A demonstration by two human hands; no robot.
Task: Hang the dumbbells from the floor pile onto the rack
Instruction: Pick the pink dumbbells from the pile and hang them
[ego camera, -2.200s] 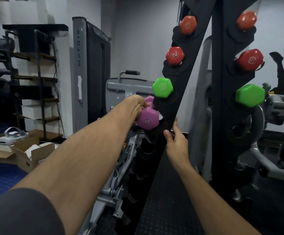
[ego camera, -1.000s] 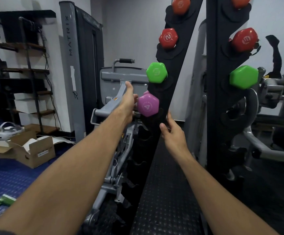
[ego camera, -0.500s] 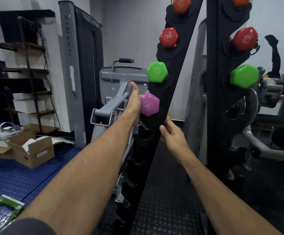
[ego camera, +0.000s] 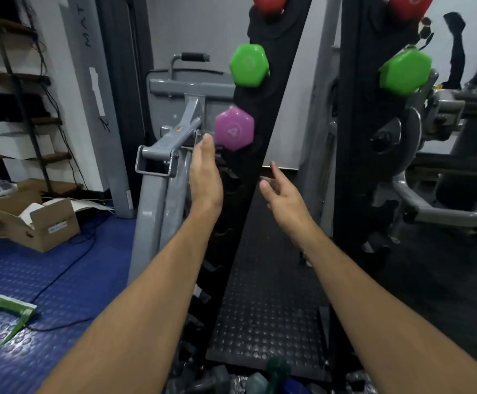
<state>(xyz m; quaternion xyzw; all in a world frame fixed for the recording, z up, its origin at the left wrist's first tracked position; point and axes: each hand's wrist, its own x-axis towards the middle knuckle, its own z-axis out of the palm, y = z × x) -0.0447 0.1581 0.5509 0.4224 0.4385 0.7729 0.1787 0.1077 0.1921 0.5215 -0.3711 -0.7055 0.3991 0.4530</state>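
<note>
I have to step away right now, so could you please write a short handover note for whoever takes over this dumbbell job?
Left hand: open, empty, just below the purple dumbbell, not gripping it.
Right hand: open, empty, in front of the rack, apart from it.
Done: the purple dumbbell hangs on the rack under the green dumbbell; a red one sits above.
Left: the floor pile at the rack's foot holds more dumbbells, and lower rack slots look free. Pick up the next one and hang it.
</note>
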